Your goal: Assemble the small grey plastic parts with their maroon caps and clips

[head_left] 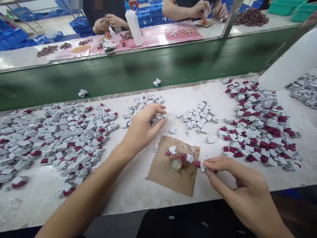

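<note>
Between the thumb and fingertips of my right hand (237, 181) is a small grey and maroon plastic part (201, 165), held at the right edge of a cardboard piece (158, 172). On the cardboard lie a bottle cap (176, 164) holding something pale and two more grey and maroon parts, one left (171, 150) and one right (188, 157). My left hand (143, 127) hovers with fingers apart beside a heap of grey parts (146, 99), partly covering it. No part shows between its fingertips. Loose grey blocks (198, 115) lie beyond the cardboard.
Wide heaps of grey and maroon parts spread at the left (74, 132) and right (264, 129). A white cylindrical object (289, 62) leans in at the right. Behind runs a green conveyor belt (123, 72) bearing two loose parts. Two people work across it, near a white bottle (134, 28).
</note>
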### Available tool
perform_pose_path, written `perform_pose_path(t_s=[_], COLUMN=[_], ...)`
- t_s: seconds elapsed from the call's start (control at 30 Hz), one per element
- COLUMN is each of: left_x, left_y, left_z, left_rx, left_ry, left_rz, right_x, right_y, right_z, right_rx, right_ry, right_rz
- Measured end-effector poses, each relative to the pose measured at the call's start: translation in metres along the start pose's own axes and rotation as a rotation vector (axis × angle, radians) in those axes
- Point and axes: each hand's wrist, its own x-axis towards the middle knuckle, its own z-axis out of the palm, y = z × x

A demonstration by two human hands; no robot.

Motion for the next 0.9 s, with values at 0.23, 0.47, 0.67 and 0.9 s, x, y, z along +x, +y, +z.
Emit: perform_pose_path(t_s=[0.23,0.47,0.67,0.9], left_x=[-0.032,-0.05,-0.05,-0.036], left_y=[0.014,0.006,0.011,0.04], left_z=[-0.011,-0.014,-0.01,0.012], left_rx=[-0.437,-0.442,-0.571,-0.897], left_ry=[-0.023,-0.134,-0.119,-0.23], left_rz=[-0.315,-0.44,-0.447,-0.41], right_x=[0.012,0.018,0.017,0.037], right_y=[-0.018,-0.02,-0.023,-0.005], right_z=[0.028,0.032,0.026,0.013], right_rx=[0.1,0.003,0.128,0.542], right_ry=[-0.13,-0.186,-0.136,0.061], right_rz=[-0.018,-0.078,0.023,0.221])
